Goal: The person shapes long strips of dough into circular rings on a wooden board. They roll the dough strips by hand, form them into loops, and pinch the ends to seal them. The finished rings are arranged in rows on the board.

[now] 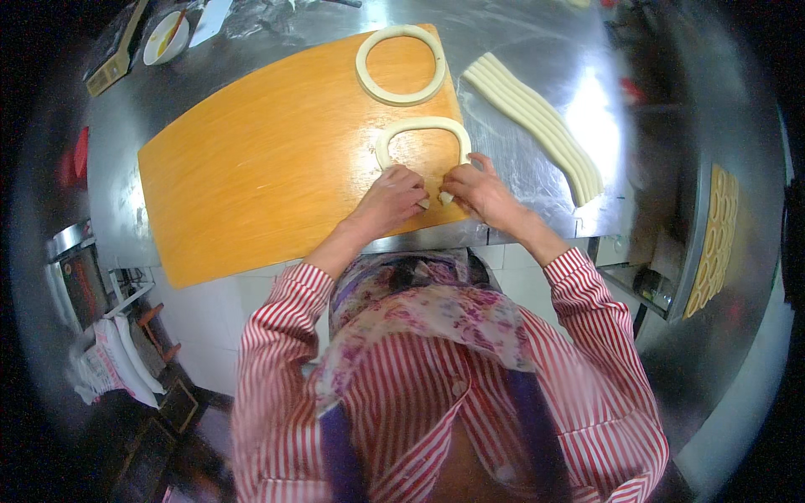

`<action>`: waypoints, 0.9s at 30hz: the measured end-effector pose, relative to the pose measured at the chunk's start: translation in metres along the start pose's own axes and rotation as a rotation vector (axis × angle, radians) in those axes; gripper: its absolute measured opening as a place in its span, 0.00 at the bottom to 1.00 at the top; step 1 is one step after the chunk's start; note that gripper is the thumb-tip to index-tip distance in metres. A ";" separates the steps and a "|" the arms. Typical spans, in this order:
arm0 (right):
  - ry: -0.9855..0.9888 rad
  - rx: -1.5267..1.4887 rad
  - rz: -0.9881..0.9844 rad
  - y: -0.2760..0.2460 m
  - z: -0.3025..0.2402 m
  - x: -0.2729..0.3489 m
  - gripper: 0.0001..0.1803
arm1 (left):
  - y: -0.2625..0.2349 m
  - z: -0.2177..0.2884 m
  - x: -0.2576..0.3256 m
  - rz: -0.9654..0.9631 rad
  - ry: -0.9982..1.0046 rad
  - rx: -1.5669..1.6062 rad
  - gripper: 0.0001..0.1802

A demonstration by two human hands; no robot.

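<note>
From the head camera, both your hands are at the near right edge of the orange board (251,184), which lies on a steel table (537,50). Your left hand (392,197) and right hand (480,189) are each pinched shut on one end of a dough rope (422,127), bent into a loop that arches away from you, its two ends brought close together between your fingertips.

Beyond it on the same board lies a finished dough ring (401,64), closed and round. To the right, on the floury steel, a row of straight dough strips (537,117) lies side by side. A small white bowl (165,38) stands at the far left corner of the table, and a tray of rings (714,243) shows at the right edge.

The rope looks soft, light and easily stretched, so it would likely thin or tear if you pull. Hold it near the ends with fingertips only, pressing gently, and let the rest of the loop rest flat on the board rather than lifting it.
</note>
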State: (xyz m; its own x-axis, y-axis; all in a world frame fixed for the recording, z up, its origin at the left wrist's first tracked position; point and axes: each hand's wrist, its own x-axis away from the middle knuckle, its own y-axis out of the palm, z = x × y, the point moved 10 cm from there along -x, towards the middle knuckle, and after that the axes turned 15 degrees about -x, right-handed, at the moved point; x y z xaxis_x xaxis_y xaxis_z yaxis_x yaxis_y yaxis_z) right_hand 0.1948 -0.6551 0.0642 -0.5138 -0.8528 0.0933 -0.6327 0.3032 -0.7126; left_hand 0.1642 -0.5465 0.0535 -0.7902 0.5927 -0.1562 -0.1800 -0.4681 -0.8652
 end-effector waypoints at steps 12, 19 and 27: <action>0.588 -0.515 0.391 0.019 0.015 0.012 0.20 | 0.006 -0.044 -0.010 -0.082 -0.469 0.507 0.12; 0.635 -0.724 0.669 0.024 0.026 0.008 0.22 | 0.010 -0.058 -0.008 -0.084 -0.453 0.561 0.08; 0.644 -0.773 0.789 0.038 0.034 0.024 0.24 | 0.016 -0.046 -0.012 -0.073 -0.366 0.475 0.10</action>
State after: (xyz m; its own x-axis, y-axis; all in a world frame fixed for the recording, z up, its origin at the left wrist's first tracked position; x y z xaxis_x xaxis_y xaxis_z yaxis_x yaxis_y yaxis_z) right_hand 0.1783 -0.6789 0.0158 -0.9517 -0.0364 0.3049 -0.0891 0.9830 -0.1607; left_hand 0.1979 -0.5308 0.0200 -0.9011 0.4095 0.1428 -0.4167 -0.7261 -0.5470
